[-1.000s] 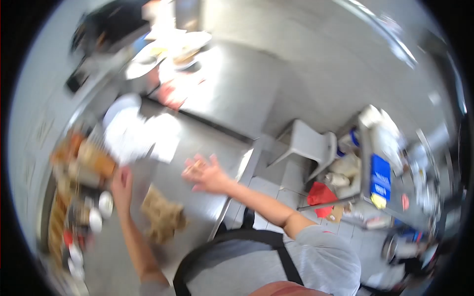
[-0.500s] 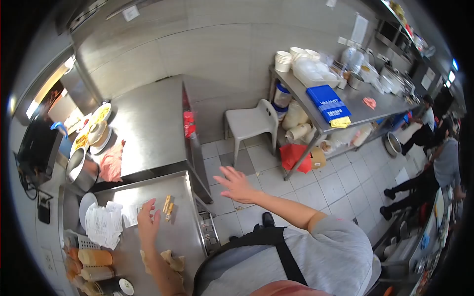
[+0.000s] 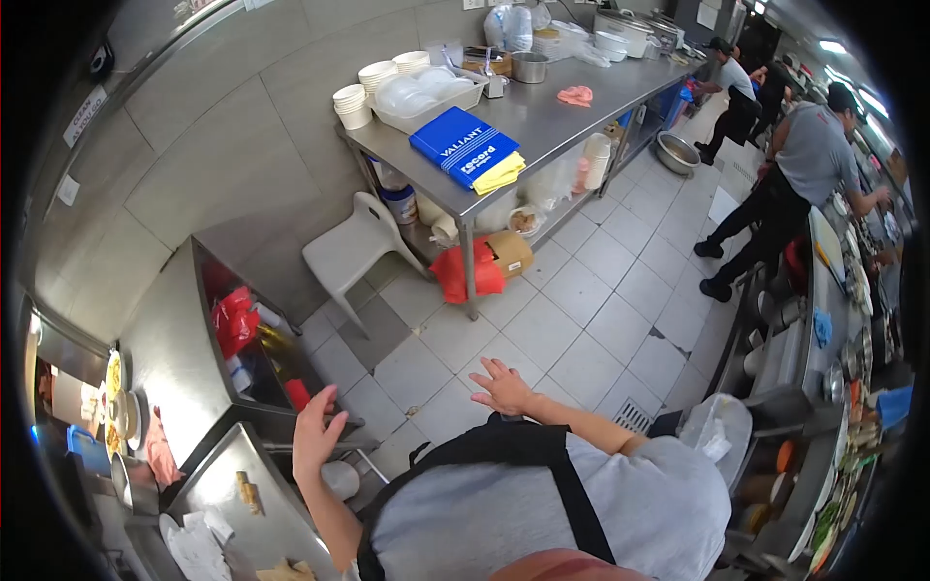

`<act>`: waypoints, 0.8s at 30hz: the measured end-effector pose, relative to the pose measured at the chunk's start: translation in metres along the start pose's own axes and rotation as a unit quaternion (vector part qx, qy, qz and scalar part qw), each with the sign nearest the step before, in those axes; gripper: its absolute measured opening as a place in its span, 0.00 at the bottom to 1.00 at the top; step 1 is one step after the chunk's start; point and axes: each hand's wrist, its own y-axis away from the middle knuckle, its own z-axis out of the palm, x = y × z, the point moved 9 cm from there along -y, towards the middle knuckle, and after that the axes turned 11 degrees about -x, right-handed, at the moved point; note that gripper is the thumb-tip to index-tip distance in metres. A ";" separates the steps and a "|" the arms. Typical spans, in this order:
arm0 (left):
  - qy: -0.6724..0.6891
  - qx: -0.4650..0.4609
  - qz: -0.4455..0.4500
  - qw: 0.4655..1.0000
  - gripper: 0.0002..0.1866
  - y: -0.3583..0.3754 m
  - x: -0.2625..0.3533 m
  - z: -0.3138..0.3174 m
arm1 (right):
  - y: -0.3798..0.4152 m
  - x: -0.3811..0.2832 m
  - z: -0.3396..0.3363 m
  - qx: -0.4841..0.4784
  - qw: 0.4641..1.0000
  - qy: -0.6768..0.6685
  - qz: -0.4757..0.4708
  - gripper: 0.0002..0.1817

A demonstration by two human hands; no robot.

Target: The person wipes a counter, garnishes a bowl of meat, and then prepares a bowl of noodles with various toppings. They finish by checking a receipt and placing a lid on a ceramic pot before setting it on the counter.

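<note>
My left hand [image 3: 318, 432] is raised at the lower left with its fingers apart and nothing in it, beside the edge of the steel counter [image 3: 208, 474]. On that counter lie a small tan item [image 3: 248, 493] and white papers [image 3: 198, 550]. My right hand [image 3: 504, 387], empty and with fingers spread, hangs over the tiled floor in front of my apron [image 3: 484, 455]. Beyond both hands stands a steel table [image 3: 542, 121] bearing a blue record book [image 3: 463, 147], a yellow cloth [image 3: 500, 173], a pink cloth [image 3: 575, 96] and white bowls [image 3: 352, 107].
A grey plastic chair [image 3: 358, 247] stands by the wall. Under the table's near corner are a red bag [image 3: 465, 275] and a cardboard box [image 3: 511, 253]. A metal basin [image 3: 676, 153] sits on the floor. Several people are at the right, one person [image 3: 812, 155] by the worktop.
The view has swung to the right, showing more of the floor, the worktop and the co-workers. My left hand is now off the papers' side of the counter, near its edge. Both hands stay empty.
</note>
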 end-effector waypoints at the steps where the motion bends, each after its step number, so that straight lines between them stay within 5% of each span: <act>1: -0.008 -0.017 0.019 1.000 0.26 -0.022 0.013 0.016 | 0.009 0.016 -0.010 0.002 1.000 -0.013 0.010 0.28; 5: -0.058 -0.070 0.059 0.994 0.27 -0.082 0.076 0.054 | 0.025 0.108 -0.012 0.052 0.998 -0.021 0.010 0.26; 11: -0.106 -0.117 0.055 0.986 0.28 -0.142 0.094 0.083 | 0.034 0.229 0.014 -0.011 0.996 -0.057 0.069 0.26; 14: -0.124 -0.128 0.044 0.983 0.28 -0.168 0.087 0.086 | 0.037 0.246 0.015 -0.173 0.970 -0.045 0.164 0.28; 21: -0.133 -0.148 0.034 0.979 0.29 -0.232 0.073 0.058 | -0.001 0.243 0.034 -0.248 0.951 -0.063 0.172 0.29; 24: -0.127 -0.143 0.029 0.981 0.29 -0.254 0.037 0.038 | -0.031 0.277 0.115 -0.294 0.939 -0.055 0.169 0.32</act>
